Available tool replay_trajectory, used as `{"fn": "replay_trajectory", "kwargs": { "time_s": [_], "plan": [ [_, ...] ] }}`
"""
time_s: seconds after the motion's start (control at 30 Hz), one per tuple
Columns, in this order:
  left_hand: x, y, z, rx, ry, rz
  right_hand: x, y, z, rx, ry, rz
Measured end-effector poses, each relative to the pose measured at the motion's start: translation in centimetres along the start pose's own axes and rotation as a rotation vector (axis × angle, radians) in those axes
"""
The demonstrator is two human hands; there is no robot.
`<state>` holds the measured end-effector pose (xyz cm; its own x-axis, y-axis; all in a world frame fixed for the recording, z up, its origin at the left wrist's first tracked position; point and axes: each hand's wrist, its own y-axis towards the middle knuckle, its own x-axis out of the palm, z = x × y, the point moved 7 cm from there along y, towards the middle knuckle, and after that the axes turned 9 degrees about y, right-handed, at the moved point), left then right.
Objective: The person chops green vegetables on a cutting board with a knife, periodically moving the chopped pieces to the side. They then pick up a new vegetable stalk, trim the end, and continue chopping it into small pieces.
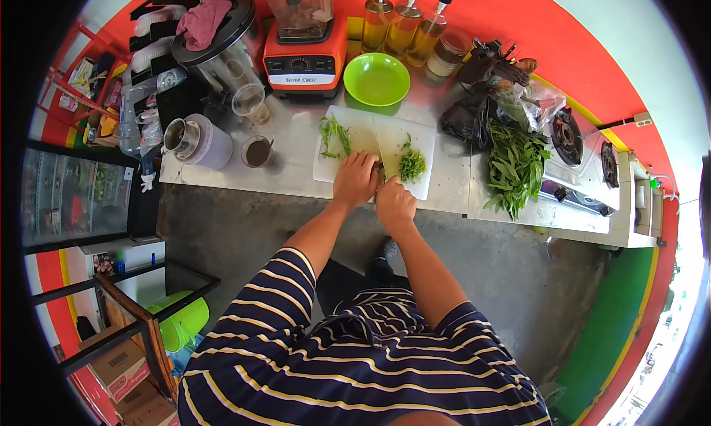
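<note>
A white cutting board (355, 133) lies on the steel counter (296, 137). My left hand (355, 176) presses down on green leaves at the board's middle front. Close beside it, my right hand (395, 202) grips a knife handle, and the blade (382, 156) runs away from me across the board. A small heap of chopped greens (412, 165) sits to the right of the blade. Uncut leafy stems (334, 134) lie on the board's left part.
A green bowl (376, 78) stands behind the board, with an orange blender base (305, 59) and three oil bottles (404, 22) near it. A big bunch of greens (515, 167) lies right, beside a gas stove (585, 148). Cups and a jug (200, 139) stand left.
</note>
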<state>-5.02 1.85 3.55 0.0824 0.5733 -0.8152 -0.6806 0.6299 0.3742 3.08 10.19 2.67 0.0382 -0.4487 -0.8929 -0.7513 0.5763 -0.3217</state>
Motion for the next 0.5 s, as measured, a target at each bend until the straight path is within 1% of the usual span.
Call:
{"fn": "replay_trajectory", "kwargs": {
  "time_s": [0.03, 0.1, 0.2, 0.23, 0.3, 0.43, 0.5],
  "plan": [
    [0.1, -0.1, -0.1, 0.003, -0.007, 0.0, 0.1, 0.3, 0.1, 0.006, -0.004, 0.003],
    [0.3, -0.2, -0.2, 0.015, 0.06, -0.008, -0.2, 0.7, -0.3, -0.063, -0.034, 0.056],
    [0.4, -0.2, -0.2, 0.037, 0.059, -0.013, -0.3, -0.2, -0.1, -0.066, -0.031, 0.028],
    [0.5, -0.2, -0.2, 0.041, 0.056, -0.021, -0.3, -0.8, -0.2, -0.057, -0.028, 0.025],
    [0.3, -0.1, -0.2, 0.033, 0.018, -0.003, 0.4, -1.8, 0.2, 0.044, 0.065, -0.066],
    [0.2, 0.0, 0.0, 0.052, 0.005, 0.001, 0.9, -1.0, 0.3, 0.049, 0.081, -0.048],
    [0.3, -0.1, -0.1, 0.037, 0.021, 0.019, 0.1, -0.2, -0.1, -0.05, 0.032, -0.044]
  ]
}}
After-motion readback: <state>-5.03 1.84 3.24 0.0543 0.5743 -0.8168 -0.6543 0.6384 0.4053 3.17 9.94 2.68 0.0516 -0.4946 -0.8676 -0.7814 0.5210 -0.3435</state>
